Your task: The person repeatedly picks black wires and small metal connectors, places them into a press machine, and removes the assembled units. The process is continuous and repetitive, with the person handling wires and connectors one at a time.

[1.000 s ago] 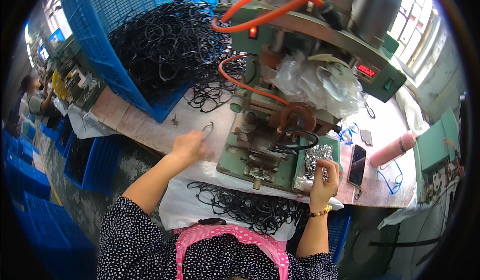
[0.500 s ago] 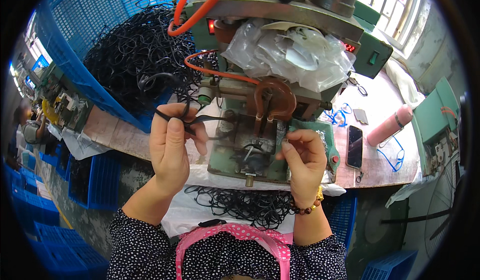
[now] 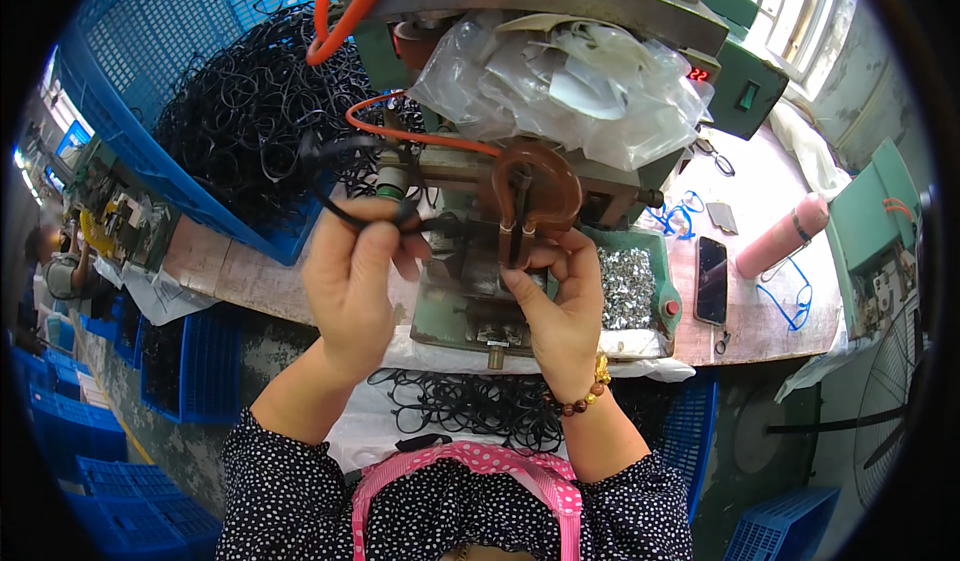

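A thin black strap [image 3: 440, 226] is pinched between the thumb and fingers of my left hand [image 3: 350, 281]. One end trails up, blurred, and the other reaches toward the machine's jaws. My right hand [image 3: 560, 316] is closed, fingertips together at the work spot just below a brown horseshoe-shaped part [image 3: 568, 186] of the green bench press [image 3: 465, 326]. Whatever those fingertips hold is hidden. To the right of that hand sits a green tray [image 3: 663, 266] of small shiny metal pieces [image 3: 625, 286].
A blue basket [image 3: 130, 146] heaped with black straps [image 3: 240, 111] stands back left. More straps [image 3: 440, 401] lie on my lap. Plastic bags [image 3: 560, 81] cover the press front, beside an orange hose [image 3: 335, 11]. Right: a phone [image 3: 711, 281] and a pink bottle [image 3: 783, 238].
My right hand has moved left from beside the tray to the work spot, uncovering the metal pieces. My left hand still grips the strap, now nearer the jaws. The view has shifted slightly.
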Motion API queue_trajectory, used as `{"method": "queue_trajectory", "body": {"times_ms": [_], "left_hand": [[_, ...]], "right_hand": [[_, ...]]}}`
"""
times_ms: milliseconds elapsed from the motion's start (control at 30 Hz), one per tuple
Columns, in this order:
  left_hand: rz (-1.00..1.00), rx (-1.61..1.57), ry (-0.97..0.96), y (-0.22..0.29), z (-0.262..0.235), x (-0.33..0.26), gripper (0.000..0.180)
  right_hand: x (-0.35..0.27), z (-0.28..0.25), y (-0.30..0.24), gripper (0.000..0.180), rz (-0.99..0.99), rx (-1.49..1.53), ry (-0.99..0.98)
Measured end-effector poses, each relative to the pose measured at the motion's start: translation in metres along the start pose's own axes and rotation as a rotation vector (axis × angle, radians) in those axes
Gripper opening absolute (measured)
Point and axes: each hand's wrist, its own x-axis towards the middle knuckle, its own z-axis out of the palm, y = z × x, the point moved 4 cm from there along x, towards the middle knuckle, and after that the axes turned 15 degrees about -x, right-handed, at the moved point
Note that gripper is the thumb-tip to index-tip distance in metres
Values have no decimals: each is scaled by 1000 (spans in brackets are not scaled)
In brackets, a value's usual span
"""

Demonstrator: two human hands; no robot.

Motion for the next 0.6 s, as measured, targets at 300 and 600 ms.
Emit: {"method": "queue_trajectory", "body": {"times_ms": [300, 600], "left_hand": [[63, 6, 15, 5, 10, 0, 16], [-20, 5, 48, 4, 8, -1, 19]], "right_hand": [[-6, -3, 0, 45, 5, -52, 34], [-4, 4, 2, 47, -27, -19, 31]]}}
